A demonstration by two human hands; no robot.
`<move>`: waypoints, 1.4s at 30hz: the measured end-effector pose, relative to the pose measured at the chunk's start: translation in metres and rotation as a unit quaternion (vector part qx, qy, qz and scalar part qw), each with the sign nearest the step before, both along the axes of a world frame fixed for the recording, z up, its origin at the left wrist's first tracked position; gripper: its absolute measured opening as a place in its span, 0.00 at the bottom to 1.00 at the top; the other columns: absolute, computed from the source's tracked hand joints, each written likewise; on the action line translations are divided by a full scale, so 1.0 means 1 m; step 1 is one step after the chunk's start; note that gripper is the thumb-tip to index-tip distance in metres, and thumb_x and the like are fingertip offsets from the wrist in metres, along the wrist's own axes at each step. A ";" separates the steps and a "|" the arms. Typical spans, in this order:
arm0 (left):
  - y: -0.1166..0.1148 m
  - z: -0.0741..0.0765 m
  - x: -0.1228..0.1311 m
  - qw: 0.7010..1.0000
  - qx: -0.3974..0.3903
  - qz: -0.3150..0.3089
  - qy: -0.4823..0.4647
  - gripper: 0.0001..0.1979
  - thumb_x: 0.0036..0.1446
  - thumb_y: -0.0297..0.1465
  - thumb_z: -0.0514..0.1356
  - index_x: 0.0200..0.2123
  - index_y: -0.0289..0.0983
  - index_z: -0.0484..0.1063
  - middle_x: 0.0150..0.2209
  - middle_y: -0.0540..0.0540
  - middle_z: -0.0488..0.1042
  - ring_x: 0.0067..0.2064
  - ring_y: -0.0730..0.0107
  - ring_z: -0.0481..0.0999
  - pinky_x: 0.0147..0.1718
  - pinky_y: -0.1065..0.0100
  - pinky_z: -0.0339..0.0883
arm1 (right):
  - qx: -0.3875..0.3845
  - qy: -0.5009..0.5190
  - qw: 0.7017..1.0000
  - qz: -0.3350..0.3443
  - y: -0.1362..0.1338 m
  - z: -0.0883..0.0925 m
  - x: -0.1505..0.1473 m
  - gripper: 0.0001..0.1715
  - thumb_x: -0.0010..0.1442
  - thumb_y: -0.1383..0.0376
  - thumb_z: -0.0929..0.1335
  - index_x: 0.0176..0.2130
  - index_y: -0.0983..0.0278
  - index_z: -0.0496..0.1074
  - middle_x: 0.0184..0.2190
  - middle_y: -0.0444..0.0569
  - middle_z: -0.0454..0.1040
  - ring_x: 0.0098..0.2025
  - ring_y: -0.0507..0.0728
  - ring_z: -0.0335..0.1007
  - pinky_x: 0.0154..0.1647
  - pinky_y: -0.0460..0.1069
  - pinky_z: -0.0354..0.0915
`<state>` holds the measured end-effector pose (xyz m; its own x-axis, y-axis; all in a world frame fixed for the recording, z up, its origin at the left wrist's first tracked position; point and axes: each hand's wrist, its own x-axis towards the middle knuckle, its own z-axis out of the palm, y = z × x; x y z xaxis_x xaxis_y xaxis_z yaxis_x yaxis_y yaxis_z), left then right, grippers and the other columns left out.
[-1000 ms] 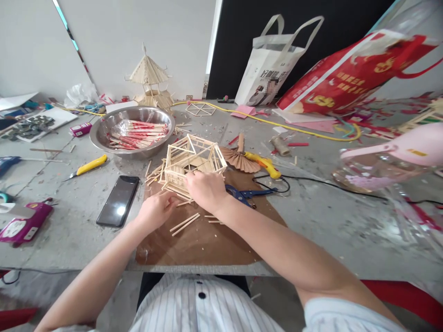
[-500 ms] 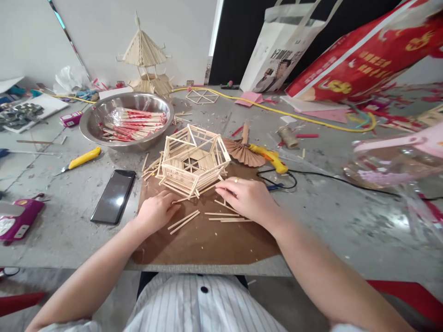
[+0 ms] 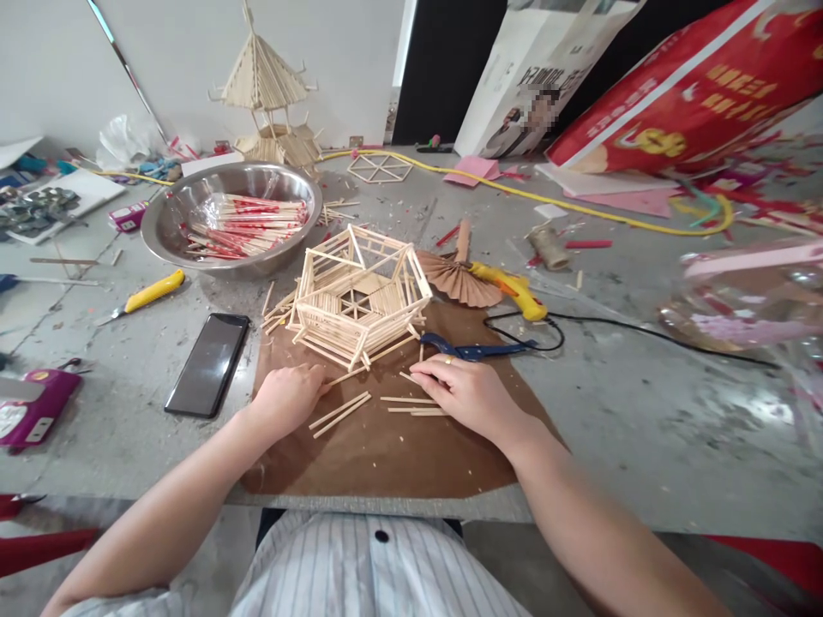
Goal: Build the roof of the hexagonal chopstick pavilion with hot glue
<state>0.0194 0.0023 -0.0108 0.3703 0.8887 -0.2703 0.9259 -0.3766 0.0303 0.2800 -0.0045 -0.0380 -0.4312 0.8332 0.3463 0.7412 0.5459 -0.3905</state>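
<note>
A hexagonal framework of thin wooden sticks (image 3: 363, 336) rests on a brown sheet (image 3: 399, 463) before me. At its front left, my left hand (image 3: 289, 398) is closed, fingertips on the near end of a wooden stick (image 3: 347, 376) whose far end reaches the framework's front corner. My right hand (image 3: 479, 396), with a ring, pinches another short wooden stick (image 3: 406, 376) just right of the framework and apart from it. Several loose sticks (image 3: 340, 416) lie between the hands, some partly under the right one. Behind the right hand lies a dark blue hand tool (image 3: 479, 350).
Left are a phone (image 3: 207, 364), a yellow utility knife (image 3: 154, 291) and a steel bowl (image 3: 154, 231) of packaged sticks. A yellow glue gun (image 3: 514, 291) with black cord lies right, beside a pleated brown paper fan (image 3: 459, 278). A stick pagoda (image 3: 267, 86) stands behind.
My right hand has drawn back from the framework toward me, uncovering the blue tool, and now pinches a stick. My left hand stays almost in place. The view has shifted slightly.
</note>
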 end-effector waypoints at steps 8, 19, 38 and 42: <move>-0.024 0.042 0.002 0.970 -0.058 0.019 -0.237 0.11 0.58 0.32 0.48 0.27 0.35 0.65 0.24 0.49 0.70 0.25 0.74 0.68 0.24 0.74 0.57 | 0.098 0.081 0.989 0.075 -0.009 0.022 -0.016 0.09 0.58 0.69 0.63 0.39 0.63 0.71 0.31 0.46 0.78 0.30 0.50 0.74 0.30 0.44 0.66; -0.018 0.047 0.034 0.900 -0.060 0.061 -0.428 0.13 0.58 0.34 0.49 0.24 0.34 0.60 0.21 0.54 0.62 0.23 0.80 0.58 0.21 0.77 0.54 | 0.138 0.061 0.978 0.145 -0.002 0.057 -0.043 0.21 0.59 0.74 0.61 0.52 0.67 0.65 0.45 0.52 0.73 0.46 0.52 0.70 0.45 0.46 0.66; 0.012 0.023 0.033 0.901 0.325 -0.158 -0.238 0.14 0.56 0.29 0.53 0.46 0.35 0.61 0.45 0.41 0.70 0.37 0.69 0.75 0.27 0.71 0.71 | 0.063 -0.038 0.996 0.048 0.063 0.070 -0.042 0.24 0.52 0.75 0.59 0.45 0.62 0.73 0.35 0.54 0.73 0.40 0.56 0.68 0.45 0.56 0.53; 0.016 0.020 0.031 0.905 0.311 -0.167 -0.239 0.14 0.56 0.29 0.52 0.47 0.34 0.61 0.46 0.40 0.70 0.36 0.69 0.76 0.27 0.70 0.72 | 0.031 -0.056 0.996 0.062 0.067 0.069 -0.043 0.26 0.51 0.76 0.59 0.46 0.63 0.72 0.37 0.54 0.73 0.42 0.56 0.67 0.46 0.55 0.53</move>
